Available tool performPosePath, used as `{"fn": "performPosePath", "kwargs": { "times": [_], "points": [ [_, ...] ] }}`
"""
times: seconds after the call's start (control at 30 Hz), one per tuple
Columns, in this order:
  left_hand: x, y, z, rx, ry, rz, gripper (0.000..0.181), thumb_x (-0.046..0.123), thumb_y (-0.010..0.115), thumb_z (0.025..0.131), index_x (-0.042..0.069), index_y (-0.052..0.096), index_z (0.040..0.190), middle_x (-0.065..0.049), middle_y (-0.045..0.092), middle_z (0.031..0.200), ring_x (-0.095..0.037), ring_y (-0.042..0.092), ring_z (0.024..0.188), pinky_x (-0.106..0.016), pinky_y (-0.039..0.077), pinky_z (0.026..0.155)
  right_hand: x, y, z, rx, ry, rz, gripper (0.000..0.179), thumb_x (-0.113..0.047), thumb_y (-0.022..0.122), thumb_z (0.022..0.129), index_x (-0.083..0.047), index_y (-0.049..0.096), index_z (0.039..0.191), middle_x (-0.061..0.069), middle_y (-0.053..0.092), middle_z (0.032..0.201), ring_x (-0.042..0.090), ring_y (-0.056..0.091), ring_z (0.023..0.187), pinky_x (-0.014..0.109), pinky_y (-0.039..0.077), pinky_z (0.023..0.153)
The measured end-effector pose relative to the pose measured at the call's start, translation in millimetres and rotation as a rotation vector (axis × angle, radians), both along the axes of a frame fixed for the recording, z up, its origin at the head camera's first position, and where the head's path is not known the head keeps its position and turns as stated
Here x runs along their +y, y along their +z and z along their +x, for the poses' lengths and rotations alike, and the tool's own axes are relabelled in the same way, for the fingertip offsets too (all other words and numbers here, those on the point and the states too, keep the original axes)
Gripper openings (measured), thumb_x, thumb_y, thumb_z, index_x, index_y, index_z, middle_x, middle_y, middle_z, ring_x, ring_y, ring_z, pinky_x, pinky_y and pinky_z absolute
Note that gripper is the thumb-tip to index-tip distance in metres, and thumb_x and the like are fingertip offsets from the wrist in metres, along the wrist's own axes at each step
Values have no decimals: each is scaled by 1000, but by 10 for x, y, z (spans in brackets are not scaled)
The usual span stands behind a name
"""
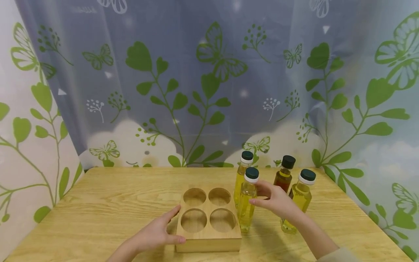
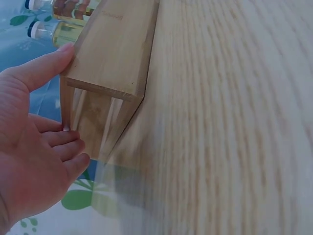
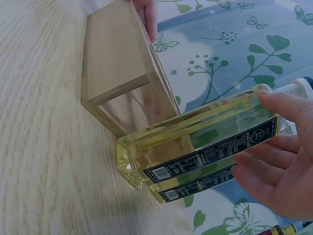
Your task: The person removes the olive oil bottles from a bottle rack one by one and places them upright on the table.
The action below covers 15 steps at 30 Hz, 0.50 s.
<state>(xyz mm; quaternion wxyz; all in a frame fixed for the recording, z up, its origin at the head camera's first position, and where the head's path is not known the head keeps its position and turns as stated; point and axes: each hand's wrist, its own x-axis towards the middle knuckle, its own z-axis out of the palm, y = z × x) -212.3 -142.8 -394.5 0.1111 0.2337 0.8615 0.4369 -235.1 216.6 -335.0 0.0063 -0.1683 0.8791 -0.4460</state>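
Note:
A wooden bottle rack with round holes in its top stands on the table. My left hand rests along its left side; in the left wrist view the thumb touches its edge and the fingers stay loosely extended. My right hand grips a bottle of yellow oil near its shoulder, thumb on one side and fingers on the other. This bottle has a dark cap and stands upright just right of the rack. Whether its base touches the table I cannot tell. A second oil bottle is close behind it.
To the right of my hand stand a dark reddish-brown bottle with a black cap and another yellow oil bottle. The wooden table reaches back to a curtain printed with green leaves and butterflies.

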Motion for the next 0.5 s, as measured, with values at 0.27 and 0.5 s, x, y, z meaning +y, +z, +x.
{"fn": "performPosePath", "kwargs": {
  "times": [0.27, 0.5],
  "points": [
    [-78, 29, 16, -6, 10, -41, 85, 43, 65, 85, -2, 24, 145, -26, 28, 145, -47, 29, 129, -63, 26, 99, 147, 34, 88, 15, 85, -60, 60, -23, 65, 88, 9, 41, 134, 24, 53, 123, 37, 55, 108, 33, 52, 80],
    [-176, 122, -1, 61, 76, 10, 63, 37, 53, 94, -2, 35, 141, -22, 36, 142, -48, 31, 126, -64, 31, 95, 372, 170, 322, 64, 33, -65, 42, -18, 58, 93, 6, 51, 126, 22, 58, 118, 17, 61, 100, 24, 51, 77]
  ]
}}
